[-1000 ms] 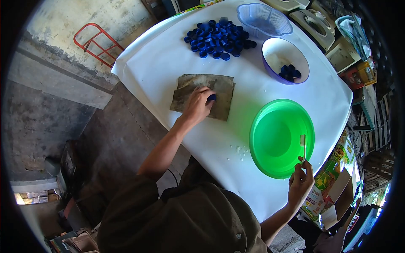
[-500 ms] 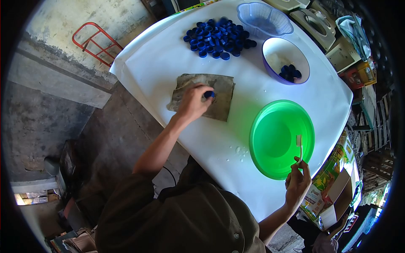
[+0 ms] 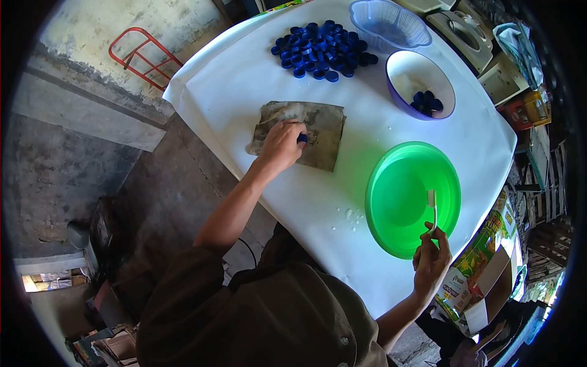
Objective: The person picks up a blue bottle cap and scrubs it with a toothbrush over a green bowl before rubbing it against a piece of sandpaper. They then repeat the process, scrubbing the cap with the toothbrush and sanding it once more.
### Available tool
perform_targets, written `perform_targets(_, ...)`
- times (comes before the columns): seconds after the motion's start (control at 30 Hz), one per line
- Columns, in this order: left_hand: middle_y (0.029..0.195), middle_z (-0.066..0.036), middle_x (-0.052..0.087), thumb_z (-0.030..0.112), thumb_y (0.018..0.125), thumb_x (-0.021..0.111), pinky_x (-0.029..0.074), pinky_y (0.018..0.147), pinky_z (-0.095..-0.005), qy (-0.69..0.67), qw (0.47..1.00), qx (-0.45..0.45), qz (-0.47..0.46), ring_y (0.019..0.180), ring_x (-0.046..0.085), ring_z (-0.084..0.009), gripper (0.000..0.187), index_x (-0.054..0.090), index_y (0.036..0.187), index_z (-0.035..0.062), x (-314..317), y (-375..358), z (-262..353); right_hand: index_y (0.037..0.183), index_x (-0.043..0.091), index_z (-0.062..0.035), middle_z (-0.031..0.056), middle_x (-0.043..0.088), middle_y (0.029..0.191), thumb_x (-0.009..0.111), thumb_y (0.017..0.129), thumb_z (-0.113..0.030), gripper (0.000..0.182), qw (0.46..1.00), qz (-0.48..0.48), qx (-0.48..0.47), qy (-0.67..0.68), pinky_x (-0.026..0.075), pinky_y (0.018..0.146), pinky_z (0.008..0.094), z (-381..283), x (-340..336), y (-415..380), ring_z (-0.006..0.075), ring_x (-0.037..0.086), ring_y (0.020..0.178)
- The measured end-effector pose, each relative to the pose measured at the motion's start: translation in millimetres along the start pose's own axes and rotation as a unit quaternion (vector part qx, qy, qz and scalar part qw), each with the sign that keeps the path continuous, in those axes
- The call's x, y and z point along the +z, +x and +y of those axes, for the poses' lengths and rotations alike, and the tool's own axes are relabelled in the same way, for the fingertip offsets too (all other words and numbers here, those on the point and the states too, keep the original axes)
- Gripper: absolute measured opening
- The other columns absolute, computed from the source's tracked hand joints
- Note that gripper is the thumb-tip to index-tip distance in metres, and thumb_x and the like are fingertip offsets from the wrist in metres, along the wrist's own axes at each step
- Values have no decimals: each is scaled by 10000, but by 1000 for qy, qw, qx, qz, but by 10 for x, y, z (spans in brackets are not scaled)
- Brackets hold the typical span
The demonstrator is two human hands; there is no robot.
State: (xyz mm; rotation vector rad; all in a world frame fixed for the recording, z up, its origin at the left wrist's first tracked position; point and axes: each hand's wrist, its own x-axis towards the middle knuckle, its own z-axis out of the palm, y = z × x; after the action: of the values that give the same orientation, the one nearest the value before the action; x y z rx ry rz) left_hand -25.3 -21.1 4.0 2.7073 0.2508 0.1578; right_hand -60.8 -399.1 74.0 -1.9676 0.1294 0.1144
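Note:
My left hand [image 3: 285,144] is closed round a blue bottle cap [image 3: 302,138], most of it hidden by the fingers. It rests over a folded, stained grey-brown cloth [image 3: 324,137]. In my right hand [image 3: 431,260] is a white toothbrush [image 3: 435,214], bristles up, held above the near right rim of a green basin [image 3: 382,235]. A big heap of blue caps [image 3: 321,52] lies at the far side of the table. Several more dark blue caps [image 3: 427,103] sit inside a purple and white bowl [image 3: 391,85].
A clear plastic basket [image 3: 391,30] stands behind the bowl. Water drops [image 3: 350,215] dot the white tabletop [image 3: 306,217] left of the basin. An open cardboard box [image 3: 489,287] is off the table's right edge, and a red metal frame [image 3: 147,58] leans at the left wall.
My left hand has turned the cap downward against the cloth, so less of it shows. My right hand keeps the toothbrush over the basin. The whole view has shifted slightly.

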Motion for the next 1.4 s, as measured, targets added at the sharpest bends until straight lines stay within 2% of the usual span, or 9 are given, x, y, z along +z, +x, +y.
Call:
perform_targets(0.23,1005,-102,678,-70,758,750,571,793,-324,-251,955,30,158,899,682,-227,258,713,991,34,-106,-36,-64,1121,667,-32,-44,430,517,571,994,-96,172,1000,3,15,23,203,426,224,95,-47,-27,18,322,437)
perform_targets(0.37,988,-91,685,-31,738,781,557,826,-341,-133,979,77,133,929,689,-242,200,727,924,22,57,-98,-177,1118,668,-37,-43,431,506,573,996,-111,171,1000,-10,13,13,199,422,225,74,-48,6,17,314,428)
perform_targets(0.57,1025,-94,697,-8,788,714,529,901,-377,-99,995,1,-16,985,673,-286,218,730,1003,26,-277,-132,-12,1113,667,-38,-42,438,511,580,997,-128,170,1000,-2,9,10,196,422,221,17,-45,54,13,314,433)
perform_targets(0.67,1062,-115,699,-9,819,660,521,922,-390,-76,996,52,0,1026,660,-326,231,727,1037,20,-58,-162,-56,1117,665,-36,-44,439,514,577,998,-127,173,1000,-3,14,19,193,422,220,8,-18,73,12,312,432)
perform_targets(0.8,1491,-194,438,21,870,635,427,1060,-484,54,990,92,88,1314,487,-400,370,660,1240,18,360,-427,124,1125,661,-30,-47,442,519,575,998,-124,179,1000,-13,6,17,186,420,219,4,-29,113,10,312,434)
perform_targets(0.83,1600,-184,259,112,931,616,359,1094,-562,56,993,80,61,1429,338,-420,503,516,1417,30,413,-491,170,1126,661,-29,-47,442,520,575,998,-123,180,1000,-11,1,17,185,420,219,6,-30,121,9,314,435)
perform_targets(0.97,1631,-175,199,315,1007,547,243,1117,-656,99,994,16,31,1509,162,-407,705,224,1571,42,340,-331,192,1124,662,-26,-47,440,518,576,994,-114,179,1000,-4,-3,18,182,420,218,-11,-33,132,8,312,435)
perform_targets(1.23,1665,-176,66,609,1031,226,116,1156,-671,71,995,-56,51,1532,53,-388,781,197,1586,60,335,518,-121,1124,663,-24,-42,438,514,574,993,-120,186,1000,-8,-2,20,179,419,219,-30,17,166,7,305,432)
perform_targets(1.4,1664,-189,32,660,1007,222,82,1140,-714,102,989,-74,81,1533,-1,-396,827,198,1587,71,384,1128,-281,1120,665,-26,-45,440,512,573,994,-122,183,999,-20,-10,25,177,416,220,-52,38,168,9,302,425)
